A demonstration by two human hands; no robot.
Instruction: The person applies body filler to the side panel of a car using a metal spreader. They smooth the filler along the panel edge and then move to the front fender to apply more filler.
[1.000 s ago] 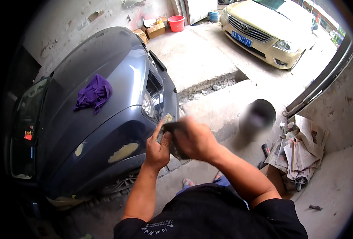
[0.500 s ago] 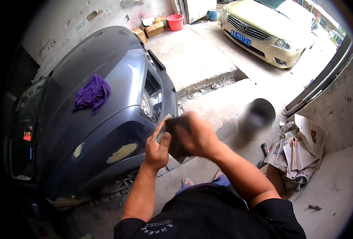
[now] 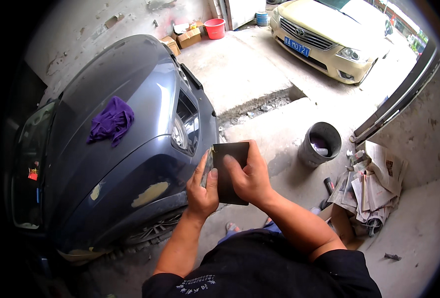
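Note:
In front of my body both hands are raised close together. My right hand [image 3: 256, 180] grips a dark, flat rectangular sheet [image 3: 229, 192], its thumb on the near face and its fingers behind. My left hand [image 3: 201, 194] is closed at the sheet's left edge, with a greyish flat piece [image 3: 208, 165] between its index finger and thumb. What this piece is, I cannot make out. To the left stands a dark blue car [image 3: 125, 156]; its front fender carries a beige filler patch [image 3: 150, 194] and a smaller one [image 3: 96, 191]. A purple cloth [image 3: 111, 120] lies crumpled on the hood.
A black bucket [image 3: 307, 154] with something purplish inside stands right of my hands. Newspapers [image 3: 371, 191] are heaped by the right wall. Farther off are a broken floor trench [image 3: 267, 105], a beige car [image 3: 324, 37], a red basin [image 3: 214, 31] and cardboard boxes [image 3: 188, 37].
My right hand, blurred over the sheet before, is now steady, its thumb pressed on the sheet's face. The dark sheet stands more upright and shows more fully.

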